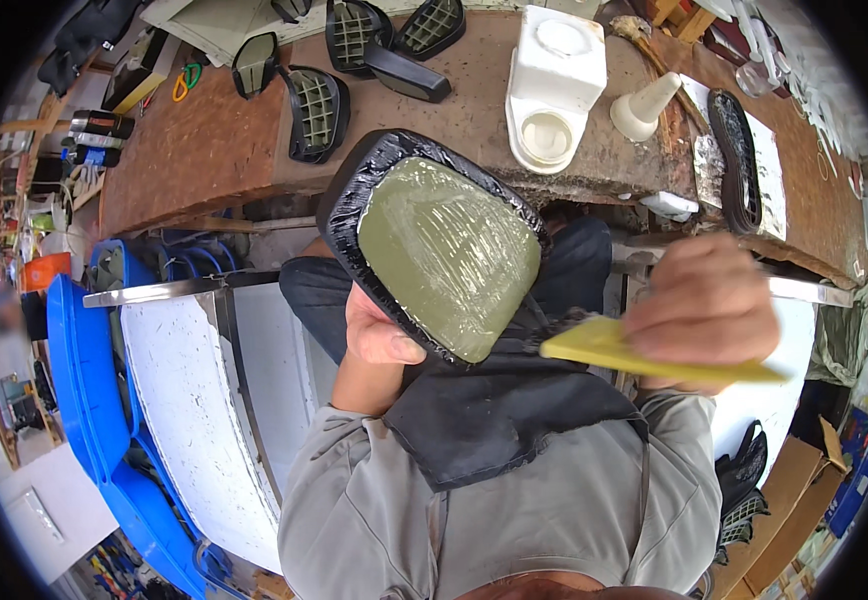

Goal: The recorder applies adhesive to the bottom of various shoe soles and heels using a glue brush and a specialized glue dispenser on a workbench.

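Left hand (379, 335) gripping a black-rimmed pad (444, 255) from its lower left side: thumb along the near edge, other fingers mostly hidden underneath. The pad is held up in front of the person, tilted, between body and bench; olive-green center panel faces the camera, streaked with a whitish, glossy film, and the black wrinkled rim looks shiny too. Right hand (699, 305) has its fingers closed around a flat yellow tool (594, 345); hand and tool are motion-blurred. Tool's left end points toward the pad, near its lower right edge, gap visible between them; dark fringe there, too blurred to identify.

Person is seated, grey shirt (554, 500), black apron (514, 420) over the lap. On the brown workbench (184, 150): several black pads with green gridded faces (316, 112) at far left of center, a white container with a round cup (559, 90), a cream cone-shaped piece (646, 107) just right of it, a curved black strip (734, 160) on a white sheet (769, 170). Blue plastic chair (84, 390) on the left.
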`<control>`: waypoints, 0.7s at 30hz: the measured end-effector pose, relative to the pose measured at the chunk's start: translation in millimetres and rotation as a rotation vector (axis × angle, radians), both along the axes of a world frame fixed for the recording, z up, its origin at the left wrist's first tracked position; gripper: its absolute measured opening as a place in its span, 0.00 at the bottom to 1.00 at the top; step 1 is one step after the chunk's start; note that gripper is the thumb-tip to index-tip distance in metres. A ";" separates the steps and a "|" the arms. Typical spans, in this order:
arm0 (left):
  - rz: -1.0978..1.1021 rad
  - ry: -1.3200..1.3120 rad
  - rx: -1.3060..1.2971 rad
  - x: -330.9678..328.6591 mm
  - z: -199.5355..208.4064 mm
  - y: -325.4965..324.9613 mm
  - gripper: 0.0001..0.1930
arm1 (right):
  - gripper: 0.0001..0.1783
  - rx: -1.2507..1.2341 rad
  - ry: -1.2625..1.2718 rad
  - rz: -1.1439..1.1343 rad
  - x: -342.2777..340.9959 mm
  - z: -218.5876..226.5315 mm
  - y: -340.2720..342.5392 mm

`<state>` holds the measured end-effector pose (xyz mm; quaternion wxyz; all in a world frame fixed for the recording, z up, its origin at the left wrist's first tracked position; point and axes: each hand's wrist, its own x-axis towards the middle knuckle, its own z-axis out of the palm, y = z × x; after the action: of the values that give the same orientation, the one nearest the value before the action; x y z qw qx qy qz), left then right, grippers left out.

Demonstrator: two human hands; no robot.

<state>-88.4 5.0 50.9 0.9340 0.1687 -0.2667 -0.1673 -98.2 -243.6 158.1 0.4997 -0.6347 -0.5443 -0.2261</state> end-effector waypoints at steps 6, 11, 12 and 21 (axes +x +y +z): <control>-0.150 0.035 -0.135 0.5 6.5 -11.9 0.47 | 0.09 0.249 0.439 -0.430 7.8 15.3 21.0; -0.215 0.312 -0.257 1.0 18.5 0.5 0.32 | 0.16 0.238 0.226 -0.250 20.1 13.8 40.3; -0.235 0.343 -0.280 1.0 21.1 2.0 0.30 | 0.17 0.191 0.223 -0.275 18.7 10.2 40.3; -0.387 0.485 -0.393 12.8 56.3 -12.8 0.21 | 0.13 0.051 0.000 -0.098 -1.1 -17.3 31.6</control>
<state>-75.5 -7.8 107.1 0.9358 -0.1121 -0.0914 -0.3215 -99.3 -212.0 140.9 0.5040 -0.6475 -0.5069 -0.2642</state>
